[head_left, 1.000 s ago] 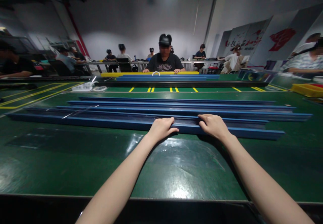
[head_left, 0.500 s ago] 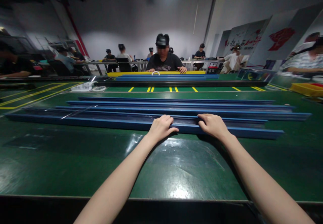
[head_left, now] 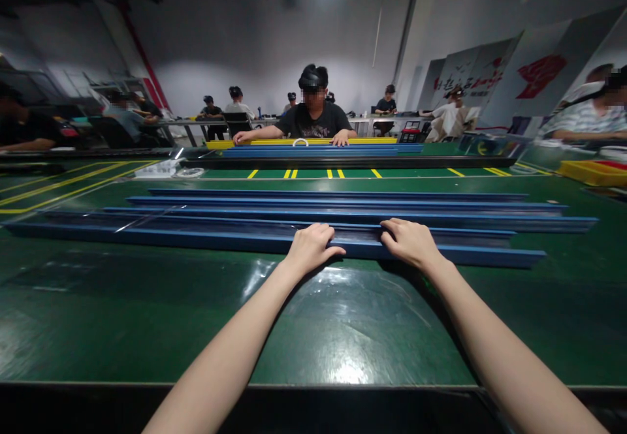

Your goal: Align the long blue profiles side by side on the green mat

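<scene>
Nearest me on the green table lies a long blue channel profile, running from left to right. My left hand grips it near the middle, fingers over the edge and thumb on the near side. A short way to the right, my right hand is closed on the same profile, its fingertips reaching into the channel. Clear film lies across the profile's left part. Just behind are more blue profiles, lying roughly parallel to it.
A clear sheet lies on the green table before me. Farther back are a black bar, blue strips and a yellow bar, where a co-worker sits. A yellow tray stands at the right.
The co-worker across the table has stretched one arm out toward the left of my view, along the yellow bar. My hands keep their hold on the blue profile; the view has shifted slightly.
</scene>
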### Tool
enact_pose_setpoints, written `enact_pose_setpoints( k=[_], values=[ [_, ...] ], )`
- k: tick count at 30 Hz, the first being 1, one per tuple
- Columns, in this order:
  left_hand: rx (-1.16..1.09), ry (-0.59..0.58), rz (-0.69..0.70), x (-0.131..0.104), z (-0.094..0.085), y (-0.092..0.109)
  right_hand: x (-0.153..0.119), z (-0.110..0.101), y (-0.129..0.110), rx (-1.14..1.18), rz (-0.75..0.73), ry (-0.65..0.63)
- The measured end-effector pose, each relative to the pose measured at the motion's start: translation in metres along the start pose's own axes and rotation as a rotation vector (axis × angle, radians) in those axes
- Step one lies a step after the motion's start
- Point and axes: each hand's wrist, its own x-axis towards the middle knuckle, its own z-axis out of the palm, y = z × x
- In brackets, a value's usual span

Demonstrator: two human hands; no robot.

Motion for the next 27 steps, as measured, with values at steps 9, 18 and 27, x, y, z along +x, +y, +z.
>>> enact_pose_setpoints(
  k=[9,18,27],
  values=[
    [0.017,0.002,-0.013,-0.001,0.002,0.003,0.0,0.003,-0.006,-0.06,-0.003,0.129],
    [0.036,0.004,0.003,-0.002,0.002,0.002,0.004,0.003,-0.034,0.067,-0.068,0.17],
    [0.128,0.002,0.068,-0.002,-0.004,0.003,0.007,0.003,-0.032,0.051,-0.034,0.084]
  ],
)
